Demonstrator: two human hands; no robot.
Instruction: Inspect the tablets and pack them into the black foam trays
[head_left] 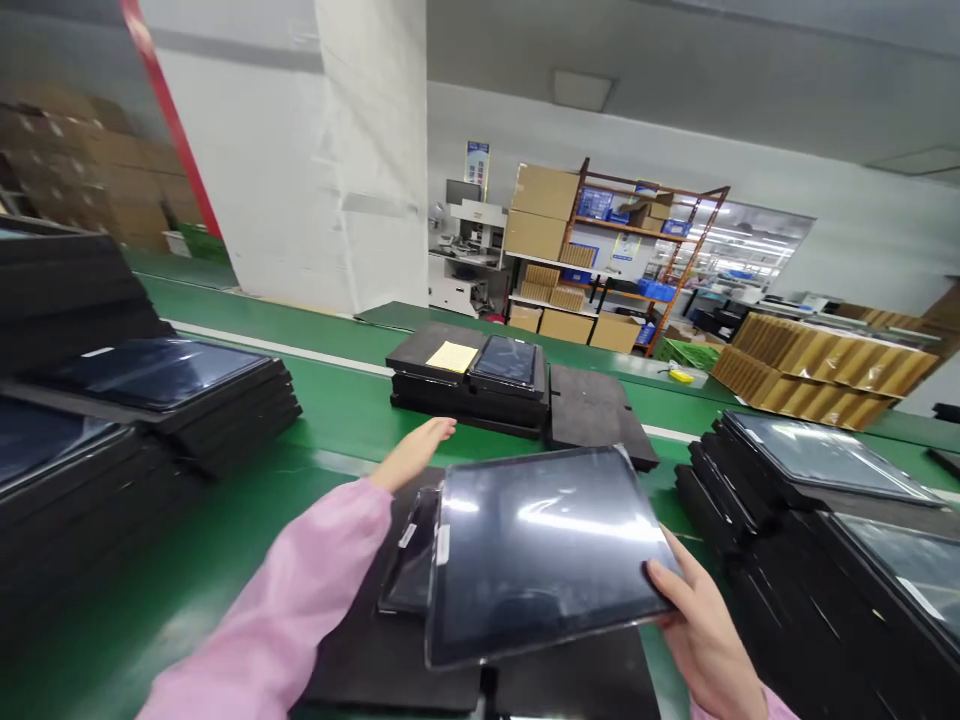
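Note:
My right hand [701, 610] grips a glossy dark display panel [551, 545] by its right edge, thumb on the face. The panel is tilted, light glares across it, and a small white label sits at its left side. My left hand [424, 448] is stretched out past the panel's upper left corner, holding nothing visible. Beneath, partly hidden by the held panel, a second display panel [409, 575] rests on a black foam tray [390, 665].
Black foam stacks bearing panels stand at left [225, 420] and right [757, 540]. Ahead, another foam stack [465, 400] carries a yellow paper [452, 357] and a smaller panel [506, 361]. Cardboard dividers [821, 370] lie at the far right of the green table [322, 440].

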